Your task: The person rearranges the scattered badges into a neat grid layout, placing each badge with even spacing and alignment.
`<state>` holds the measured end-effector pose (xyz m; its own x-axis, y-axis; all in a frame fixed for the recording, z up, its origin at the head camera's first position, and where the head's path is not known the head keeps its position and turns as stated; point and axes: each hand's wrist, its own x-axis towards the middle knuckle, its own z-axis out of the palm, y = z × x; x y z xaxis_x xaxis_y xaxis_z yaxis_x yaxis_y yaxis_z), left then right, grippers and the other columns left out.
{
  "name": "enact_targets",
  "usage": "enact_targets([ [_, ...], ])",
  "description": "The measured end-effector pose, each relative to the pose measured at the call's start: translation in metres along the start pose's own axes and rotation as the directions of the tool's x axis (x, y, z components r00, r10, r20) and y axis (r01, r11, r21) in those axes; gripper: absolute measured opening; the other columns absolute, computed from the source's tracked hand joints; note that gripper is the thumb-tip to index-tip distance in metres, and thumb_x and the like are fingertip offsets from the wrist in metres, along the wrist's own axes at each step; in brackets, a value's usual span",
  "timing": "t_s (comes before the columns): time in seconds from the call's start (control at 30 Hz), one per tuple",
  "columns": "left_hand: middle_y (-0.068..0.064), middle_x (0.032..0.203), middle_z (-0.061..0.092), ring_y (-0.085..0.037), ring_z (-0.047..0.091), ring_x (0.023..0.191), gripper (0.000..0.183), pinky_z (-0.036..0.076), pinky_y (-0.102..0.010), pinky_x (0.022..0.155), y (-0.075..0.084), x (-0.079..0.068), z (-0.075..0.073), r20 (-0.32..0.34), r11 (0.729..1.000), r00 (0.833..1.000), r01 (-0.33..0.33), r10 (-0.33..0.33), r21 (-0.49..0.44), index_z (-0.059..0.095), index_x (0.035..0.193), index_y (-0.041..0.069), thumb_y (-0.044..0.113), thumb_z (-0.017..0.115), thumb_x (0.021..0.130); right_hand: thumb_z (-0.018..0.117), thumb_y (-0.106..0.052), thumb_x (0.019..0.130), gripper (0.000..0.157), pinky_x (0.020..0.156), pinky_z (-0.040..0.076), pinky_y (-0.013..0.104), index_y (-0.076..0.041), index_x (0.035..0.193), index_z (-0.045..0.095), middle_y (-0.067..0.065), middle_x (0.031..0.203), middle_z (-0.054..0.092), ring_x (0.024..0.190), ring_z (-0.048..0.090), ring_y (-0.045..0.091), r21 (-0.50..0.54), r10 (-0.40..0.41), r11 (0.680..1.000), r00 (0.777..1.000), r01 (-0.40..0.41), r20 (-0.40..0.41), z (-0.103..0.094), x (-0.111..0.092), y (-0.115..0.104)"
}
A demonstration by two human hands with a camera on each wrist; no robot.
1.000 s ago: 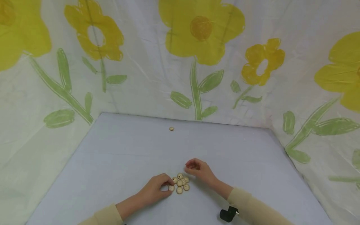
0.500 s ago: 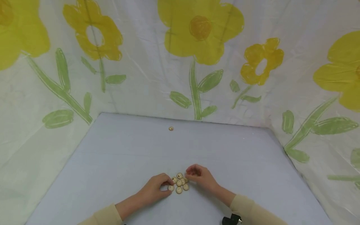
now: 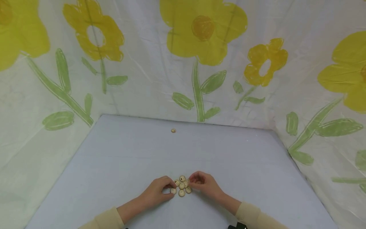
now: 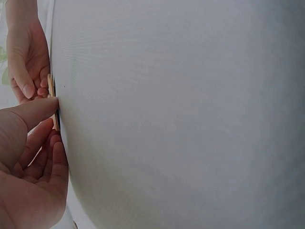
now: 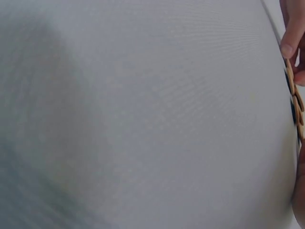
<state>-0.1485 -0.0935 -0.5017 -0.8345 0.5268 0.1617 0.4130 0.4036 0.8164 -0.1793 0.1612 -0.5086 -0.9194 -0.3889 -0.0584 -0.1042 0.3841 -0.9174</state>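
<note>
Several small round wooden discs with dark face-like marks form a flower-like cluster near the middle of the table; its central disc [image 3: 182, 185] lies among the others. My left hand [image 3: 155, 190] pinches the lower-left disc [image 3: 173, 191] between thumb and fingers; the left wrist view shows my thumb [image 4: 40, 110] at a disc's edge [image 4: 55, 123]. On the right side, my right hand [image 3: 207, 185] has its thumb and index fingertips around the right-hand disc [image 3: 187, 181], partly covering it. Overlapping disc edges [image 5: 294, 90] show between both hands in the right wrist view.
One more wooden disc [image 3: 173, 130] lies alone near the table's far edge. The pale table [image 3: 128, 143] meets a white sheet [image 3: 148, 95] with painted yellow flowers at the back and sides. A black device [image 3: 238, 225] sits beside the right sleeve.
My right hand has come down toward the cluster, and its fingertips have reached the right-hand disc, now partly covered. My left hand has stayed on its disc.
</note>
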Motion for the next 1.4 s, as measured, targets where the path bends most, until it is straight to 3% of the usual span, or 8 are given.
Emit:
enact_targets([
  [0.2,-0.001,0.1,0.064,-0.016,0.061,0.094,0.02,0.052,-0.03,0.085,0.0,-0.001,0.001,-0.013,1.0,1.0,-0.014,0.014,0.005,0.066,0.101,0.008,0.002,0.073,0.083,0.078,-0.019,0.083,0.021,0.07,0.053,0.024,-0.009,0.099,0.068,-0.001,0.087,0.067,0.077,0.062,0.011,-0.026,-0.056,0.998,0.998,0.056,0.015,0.0,-0.003,0.006],
  [0.4,0.0,0.1,0.064,-0.015,0.061,0.094,0.019,0.052,-0.03,0.085,0.0,0.0,0.0,-0.008,1.0,1.0,-0.007,0.007,0.007,0.066,0.101,0.008,0.003,0.073,0.084,0.08,-0.025,0.082,0.02,0.07,0.052,0.024,-0.016,0.094,0.068,-0.006,0.085,0.066,0.077,0.061,0.009,-0.122,-0.102,0.987,0.995,0.103,0.009,0.002,-0.006,0.007],
  [0.6,0.001,0.101,0.063,-0.015,0.061,0.095,0.019,0.052,-0.03,0.086,0.0,0.0,0.0,0.003,1.0,1.0,0.008,-0.008,0.003,0.066,0.101,0.009,0.005,0.073,0.084,0.079,-0.018,0.082,0.018,0.069,0.053,0.023,-0.015,0.095,0.067,-0.006,0.087,0.066,0.078,0.06,0.009,-0.197,-0.203,0.959,0.979,0.203,0.02,0.004,-0.01,0.004],
  [0.83,0.002,0.101,0.063,-0.016,0.061,0.095,0.018,0.051,-0.029,0.086,0.0,0.001,0.0,0.001,1.0,1.0,0.013,-0.013,0.002,0.066,0.102,0.01,0.006,0.073,0.085,0.079,-0.018,0.083,0.018,0.071,0.054,0.024,-0.016,0.096,0.067,-0.007,0.091,0.067,0.08,0.061,0.013,-0.207,-0.236,0.949,0.971,0.238,0.035,0.004,-0.011,0.004],
  [1.4,0.003,0.102,0.063,-0.015,0.061,0.096,0.018,0.051,-0.029,0.087,0.0,0.001,0.0,0.006,1.0,1.0,0.013,-0.013,-0.004,0.066,0.102,0.011,0.008,0.073,0.086,0.081,-0.012,0.079,0.023,0.07,0.053,0.022,-0.013,0.097,0.067,-0.006,0.09,0.066,0.079,0.059,0.007,-0.257,-0.356,0.894,0.931,0.366,0.086,0.001,-0.008,0.008],
])
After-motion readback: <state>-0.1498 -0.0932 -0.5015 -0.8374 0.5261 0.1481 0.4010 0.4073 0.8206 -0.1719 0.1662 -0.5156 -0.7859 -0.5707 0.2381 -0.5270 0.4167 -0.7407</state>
